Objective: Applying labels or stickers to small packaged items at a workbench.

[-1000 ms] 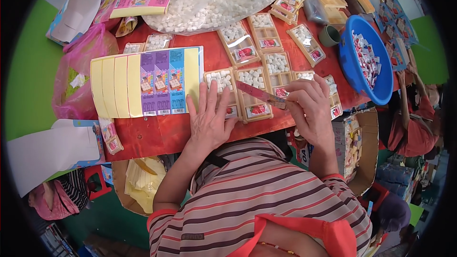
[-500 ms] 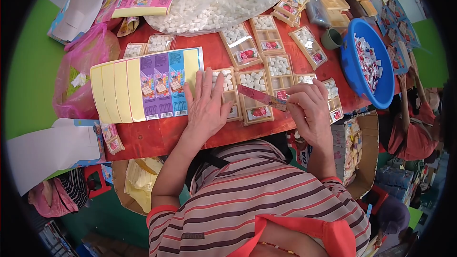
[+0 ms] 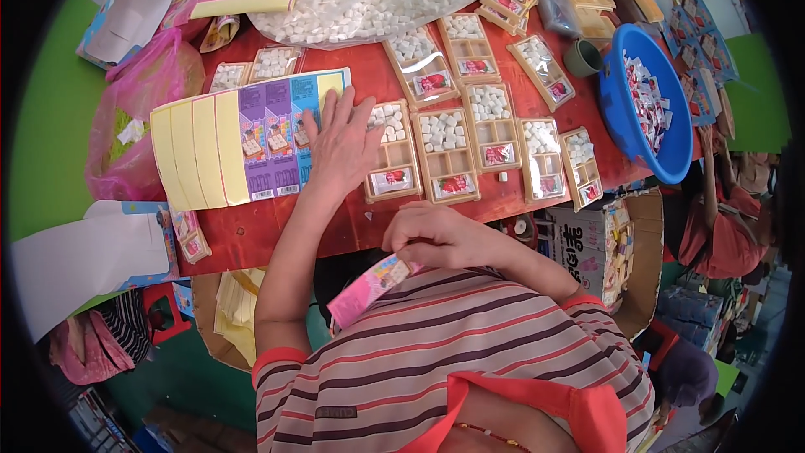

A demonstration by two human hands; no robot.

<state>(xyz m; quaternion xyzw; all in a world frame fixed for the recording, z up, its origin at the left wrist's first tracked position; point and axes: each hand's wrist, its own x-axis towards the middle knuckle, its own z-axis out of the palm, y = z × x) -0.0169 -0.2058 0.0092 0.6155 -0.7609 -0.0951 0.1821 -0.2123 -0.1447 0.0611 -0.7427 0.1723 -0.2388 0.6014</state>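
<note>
My left hand (image 3: 342,141) lies flat with fingers spread over the right edge of a sticker sheet (image 3: 197,155), whose left strips are bare yellow backing and whose right strips are printed purple and blue. In front of my body, my right hand (image 3: 432,235) pinches a pink printed sticker strip (image 3: 369,289) that slants down to the left. Just beyond my hands stand several beige divided trays, among them one tray (image 3: 446,155) with white cubes like small marshmallows in its large compartment and a red sachet in a lower one. A loose white cube (image 3: 503,177) rests on the table.
A large clear bag of white cubes (image 3: 360,0) fills the far middle. To the right stand a blue basin of sachets (image 3: 619,109) and a small dark cup (image 3: 582,58). A pink plastic bag (image 3: 126,147) sits at left. Other people are seated at both sides.
My right hand has swung from above the trays down and left to my chest, carrying the pink sticker strip. My left hand and the sheet have shifted slightly left.
</note>
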